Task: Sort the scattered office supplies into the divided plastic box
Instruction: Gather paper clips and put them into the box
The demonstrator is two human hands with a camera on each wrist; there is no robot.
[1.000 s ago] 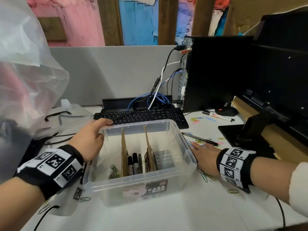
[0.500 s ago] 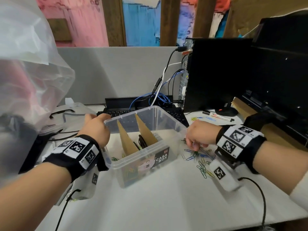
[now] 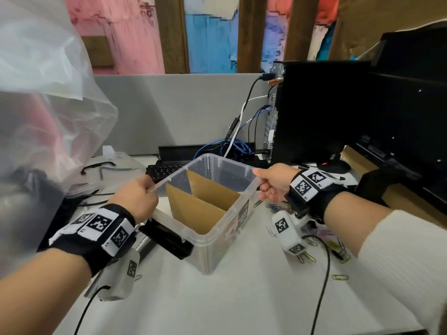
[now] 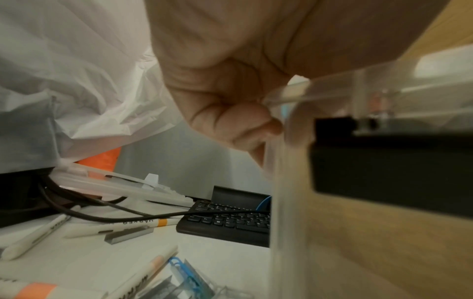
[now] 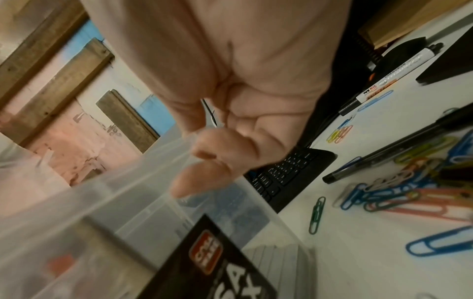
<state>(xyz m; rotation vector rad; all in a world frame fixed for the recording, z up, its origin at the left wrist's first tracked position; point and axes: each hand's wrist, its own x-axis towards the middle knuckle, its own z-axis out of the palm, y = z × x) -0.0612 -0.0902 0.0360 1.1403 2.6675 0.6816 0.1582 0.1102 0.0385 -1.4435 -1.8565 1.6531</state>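
two hands hold a clear plastic box (image 3: pixel 208 247) tilted above a white desk (image 3: pixel 242 298).

the left hand (image 3: pixel 137 199) and the right hand (image 3: pixel 273 182) each curl their fingers over opposite rims. brown cardboard dividers (image 3: pixel 198 209) stand inside. only the wrist views show white markers (image 4: pixel 38 232) at left and coloured wire paper clips (image 5: pixel 399 194) beside a black pen (image 5: pixel 399 147) at right.

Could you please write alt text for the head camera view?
Both hands grip the rim of a clear plastic box with cardboard dividers: left hand, right hand. Colored paper clips lie scattered on the white desk.
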